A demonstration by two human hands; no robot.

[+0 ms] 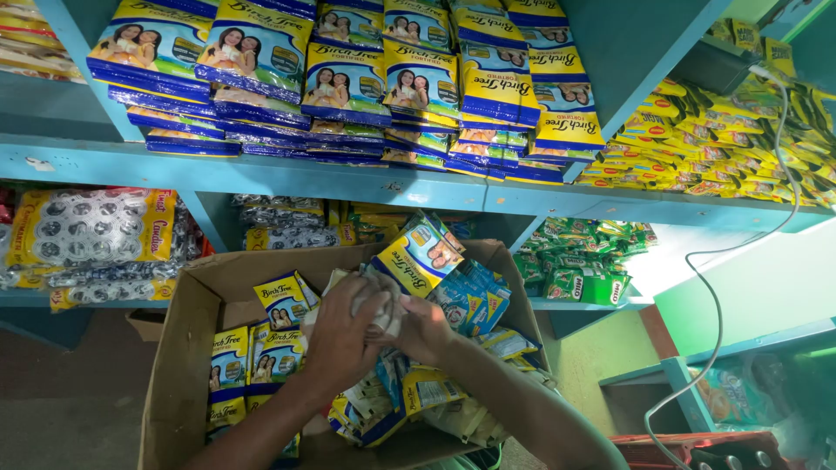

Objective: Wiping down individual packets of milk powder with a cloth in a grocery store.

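An open cardboard box point(187, 322) stands below the shelves, filled with several yellow-and-blue sachet packs point(233, 361). Both my hands are inside it over the middle. My left hand point(341, 335) grips a bundle of the packs point(383, 305) from the left, fingers curled around its pale edge. My right hand point(422, 329) holds the same bundle from the right. A larger yellow-and-blue pack point(420, 255) sticks up just behind my hands, beside some blue packets point(470, 300).
Blue shelves point(287, 178) rise behind the box. Stacks of yellow-and-blue packs point(348, 83) fill the upper shelf, yellow sachets point(731, 148) the right. Green packets point(583, 261) and candy bags point(96, 231) lie lower. A white cable point(714, 296) hangs right, above a red crate point(697, 451).
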